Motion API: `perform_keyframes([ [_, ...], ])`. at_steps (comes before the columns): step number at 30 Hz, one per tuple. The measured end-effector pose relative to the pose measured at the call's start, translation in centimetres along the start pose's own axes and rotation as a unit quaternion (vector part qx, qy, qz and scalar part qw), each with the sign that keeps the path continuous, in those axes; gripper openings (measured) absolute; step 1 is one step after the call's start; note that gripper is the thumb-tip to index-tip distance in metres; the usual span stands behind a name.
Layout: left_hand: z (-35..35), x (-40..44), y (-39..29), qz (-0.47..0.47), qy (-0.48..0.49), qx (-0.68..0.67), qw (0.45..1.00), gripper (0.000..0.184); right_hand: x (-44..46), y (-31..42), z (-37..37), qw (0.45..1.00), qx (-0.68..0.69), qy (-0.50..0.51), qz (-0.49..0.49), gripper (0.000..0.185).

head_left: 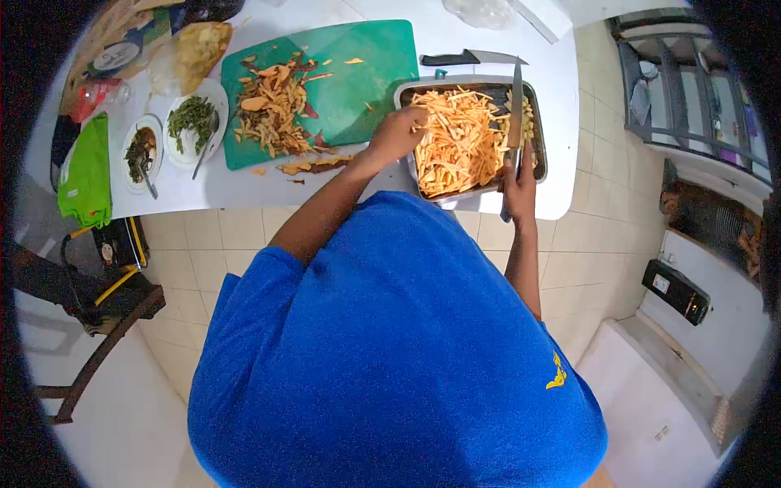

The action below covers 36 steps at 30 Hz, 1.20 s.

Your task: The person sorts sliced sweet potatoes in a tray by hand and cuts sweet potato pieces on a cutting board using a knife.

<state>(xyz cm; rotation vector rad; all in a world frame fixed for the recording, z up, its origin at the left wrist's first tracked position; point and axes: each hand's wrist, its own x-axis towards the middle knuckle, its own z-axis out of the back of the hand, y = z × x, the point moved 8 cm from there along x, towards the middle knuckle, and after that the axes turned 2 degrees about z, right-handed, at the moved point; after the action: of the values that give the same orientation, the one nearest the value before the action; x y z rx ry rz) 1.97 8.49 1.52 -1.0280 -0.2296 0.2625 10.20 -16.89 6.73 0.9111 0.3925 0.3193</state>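
Observation:
My right hand grips a long kitchen knife by its handle, blade pointing away from me over the right side of the metal tray. A heap of thin orange vegetable strips, which look like sweet potato, fills most of this tray. Paler cut pieces lie along its right side, partly behind the blade. At the tray's left edge, my left hand has its fingers curled in against the strips; what they hold is hidden.
Peelings cover the left of a green cutting board. A second knife lies behind the tray. Left stand a plate of greens, a small bowl with a spoon, a bag and a green cloth-like item.

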Motion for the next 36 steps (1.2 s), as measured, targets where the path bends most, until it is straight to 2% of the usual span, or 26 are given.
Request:
perform_keyframes([
  [1, -0.5, -0.5, -0.4, 0.009, 0.014, -0.008, 1.000, 0.022, -0.6, -0.3, 0.0, 0.999, 0.020, 0.011, -0.028, 0.062],
  [4, -1.8, -1.4, -2.4, -0.059, 0.071, 0.124, 0.988, 0.017, -1.3, -1.6, 0.1, 0.999, 0.012, 0.013, -0.050, 0.064],
  [8, -2.6, -1.3, -3.0, 0.025, 0.084, 0.222, 0.971, 0.018, -1.3, -3.7, 0.1, 0.994, 0.037, 0.057, -0.085, 0.064],
  [12, -2.6, -1.4, -4.1, 0.011, -0.001, 0.242, 0.970, 0.021, -0.1, -3.9, 0.7, 0.995, 0.009, 0.086, -0.047, 0.064],
  [15, -3.8, -1.1, -3.8, 0.020, 0.046, 0.255, 0.966, 0.020, 1.3, -3.6, 1.3, 0.996, -0.008, 0.089, -0.008, 0.065],
  [18, -3.8, -1.2, -3.6, 0.053, 0.031, 0.232, 0.971, 0.014, 2.4, -3.7, 1.8, 0.996, -0.027, 0.088, -0.004, 0.065],
  [21, -3.3, -1.2, -3.5, 0.049, 0.007, 0.201, 0.978, 0.013, 2.8, -2.5, 2.4, 0.995, -0.018, 0.098, 0.025, 0.065],
  [24, -1.9, -1.8, -3.5, 0.005, -0.056, 0.120, 0.991, 0.011, 2.6, -3.1, 2.6, 0.995, -0.019, 0.101, 0.008, 0.066],
  [27, -1.1, -2.3, -3.1, 0.015, -0.101, 0.101, 0.990, 0.010, 2.1, -2.9, 2.7, 0.995, -0.014, 0.098, 0.012, 0.067],
  [30, -0.8, -2.0, -2.1, 0.068, -0.103, 0.016, 0.992, 0.013, 1.6, -3.7, 2.4, 0.994, -0.008, 0.112, -0.003, 0.068],
  [33, -0.2, -1.8, -2.4, 0.052, -0.137, -0.023, 0.989, 0.015, 1.5, -3.9, 2.2, 0.994, -0.017, 0.112, 0.002, 0.068],
  [36, -0.4, -1.6, -2.2, 0.057, -0.121, -0.061, 0.989, 0.016, 1.6, -4.6, 2.0, 0.993, -0.026, 0.114, 0.010, 0.068],
])
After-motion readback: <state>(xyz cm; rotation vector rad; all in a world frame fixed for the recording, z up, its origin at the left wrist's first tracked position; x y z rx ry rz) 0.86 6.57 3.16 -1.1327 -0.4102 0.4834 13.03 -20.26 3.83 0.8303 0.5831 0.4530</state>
